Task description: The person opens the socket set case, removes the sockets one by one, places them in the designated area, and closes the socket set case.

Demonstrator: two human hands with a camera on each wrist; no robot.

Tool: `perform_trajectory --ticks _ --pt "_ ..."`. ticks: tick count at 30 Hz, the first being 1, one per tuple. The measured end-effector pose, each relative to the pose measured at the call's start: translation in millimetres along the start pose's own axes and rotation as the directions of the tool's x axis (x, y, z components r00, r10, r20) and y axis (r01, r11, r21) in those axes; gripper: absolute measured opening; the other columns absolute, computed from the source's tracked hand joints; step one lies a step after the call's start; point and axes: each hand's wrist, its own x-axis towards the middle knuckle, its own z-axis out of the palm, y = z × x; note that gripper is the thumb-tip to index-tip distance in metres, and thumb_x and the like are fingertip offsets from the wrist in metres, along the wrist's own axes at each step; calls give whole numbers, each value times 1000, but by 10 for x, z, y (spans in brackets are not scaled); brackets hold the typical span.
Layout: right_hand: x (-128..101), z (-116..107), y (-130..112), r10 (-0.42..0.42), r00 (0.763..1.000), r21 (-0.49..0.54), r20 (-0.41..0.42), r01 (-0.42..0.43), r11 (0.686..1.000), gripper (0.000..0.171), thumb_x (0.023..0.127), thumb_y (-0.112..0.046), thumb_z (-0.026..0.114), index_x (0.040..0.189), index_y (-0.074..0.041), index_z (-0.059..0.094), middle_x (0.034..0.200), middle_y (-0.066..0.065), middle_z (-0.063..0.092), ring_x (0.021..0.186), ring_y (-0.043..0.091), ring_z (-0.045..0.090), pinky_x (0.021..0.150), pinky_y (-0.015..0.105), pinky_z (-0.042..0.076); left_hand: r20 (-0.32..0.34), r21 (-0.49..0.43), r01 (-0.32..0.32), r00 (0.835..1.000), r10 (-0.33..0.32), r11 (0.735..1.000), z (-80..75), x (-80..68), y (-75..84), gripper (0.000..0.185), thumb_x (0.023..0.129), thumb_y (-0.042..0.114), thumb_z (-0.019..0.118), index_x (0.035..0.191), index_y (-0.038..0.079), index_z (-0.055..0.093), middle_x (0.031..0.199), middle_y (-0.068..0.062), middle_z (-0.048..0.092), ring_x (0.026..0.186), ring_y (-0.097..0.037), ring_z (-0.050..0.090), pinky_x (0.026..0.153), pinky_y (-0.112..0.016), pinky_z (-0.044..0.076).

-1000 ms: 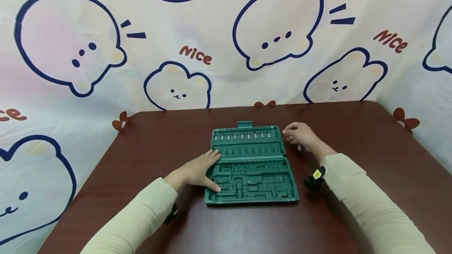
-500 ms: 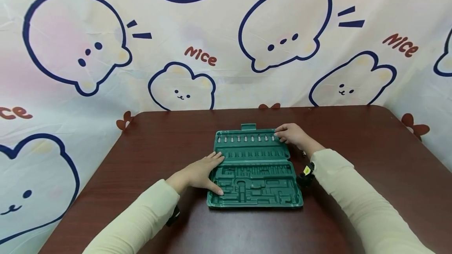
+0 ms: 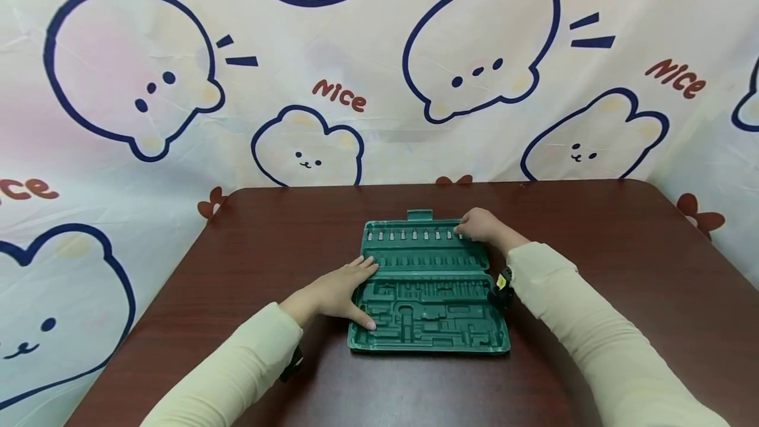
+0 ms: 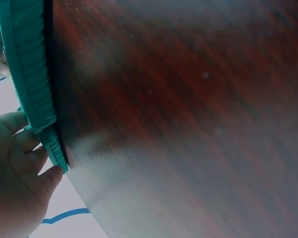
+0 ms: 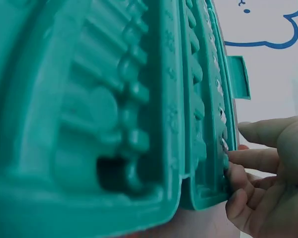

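A green plastic tool case (image 3: 429, 313) lies open on the table, its moulded slots facing up. Along its far half runs a row of small silver metal sockets (image 3: 414, 235). My right hand (image 3: 483, 225) is at the row's right end, fingers bent and fingertips down in the last slots; in the right wrist view the fingertips (image 5: 234, 157) meet the slot edge beside a silver socket (image 5: 224, 144). The fingers mostly hide the piece they pinch. My left hand (image 3: 339, 290) rests spread on the case's left edge, thumb over the near half, fingers near the hinge.
The dark brown table (image 3: 284, 229) extends around the case on all sides. Behind it hangs a pale cloth (image 3: 379, 140) printed with cartoon bears. A latch tab (image 3: 420, 214) sticks out from the case's far edge.
My right hand has moved left from beside the case to the right end of the socket row. A loose socket seen earlier on the table is now hidden behind the right arm. Left hand stays put.
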Motion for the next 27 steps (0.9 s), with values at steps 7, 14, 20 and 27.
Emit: perform_trajectory --ticks 7,14,20,27 --pt "-34 -18 12 69 997 130 -18 -66 989 24 89 -14 47 102 3 59 85 11 53 66 20 47 54 29 37 -15 15 4 1000 -3 1000 10 4 0 106 57 62 64 139 12 19 143 -3 10 130 -20 3 98 -44 19" --pt "-56 13 14 116 989 314 -92 -82 946 14 88 -9 49 96 2 54 100 16 50 83 26 51 66 33 40 -16 11 6 1000 -6 1000 7 0 -6 106 57 63 63 139 13 19 143 -2 9 130 -19 3 98 -43 19" --pt "-60 69 15 137 979 314 -151 -84 946 15 87 -5 50 95 5 57 100 18 51 82 26 50 68 35 43 -11 10 8 1000 -8 1000 13 12 -15 106 56 64 63 139 14 19 143 -2 9 130 -18 3 100 -43 16" --pt "-89 40 6 216 957 466 -194 -104 878 19 90 -10 46 101 3 53 94 14 50 83 26 47 70 34 40 -28 3 -9 1000 9 1000 22 17 -32 106 57 64 63 139 13 19 143 -2 10 130 -19 3 101 -42 10"
